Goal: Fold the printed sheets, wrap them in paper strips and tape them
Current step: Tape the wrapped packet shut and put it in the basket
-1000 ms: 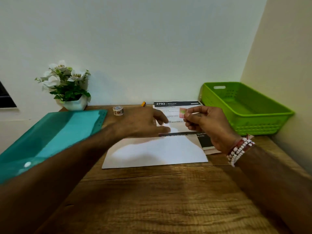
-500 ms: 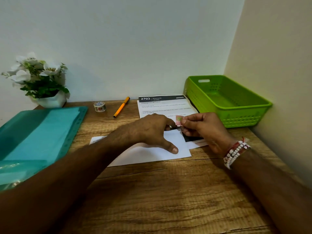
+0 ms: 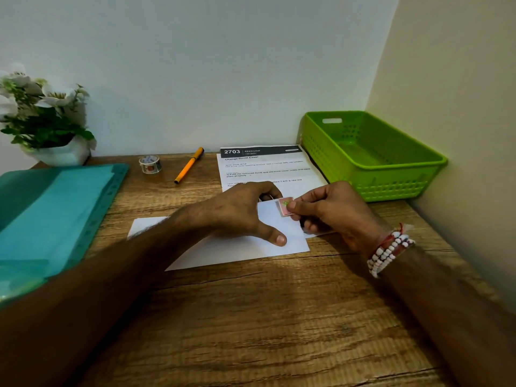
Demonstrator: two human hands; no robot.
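A white folded sheet [image 3: 240,250] lies on the wooden desk [image 3: 251,317]. My left hand [image 3: 245,216] presses down on it, thumb spread toward me, fingertips at its far right edge. My right hand [image 3: 332,213] pinches a small pink piece of patterned tape [image 3: 285,207] just over that edge, next to my left fingers. A printed sheet headed 2703 [image 3: 265,166] lies flat behind both hands. The roll of patterned tape [image 3: 150,164] stands at the back of the desk.
A green plastic basket [image 3: 371,174] sits at the back right against the wall corner. An orange pen [image 3: 189,169] lies beside the tape roll. A teal plastic folder [image 3: 53,216] covers the left side. A white flower pot [image 3: 55,152] stands at the back left.
The view has shifted so the desk items sit further right of the flowers. My right hand brought the tape piece down to the folded sheet's edge; my left hand stays pressed on the sheet.
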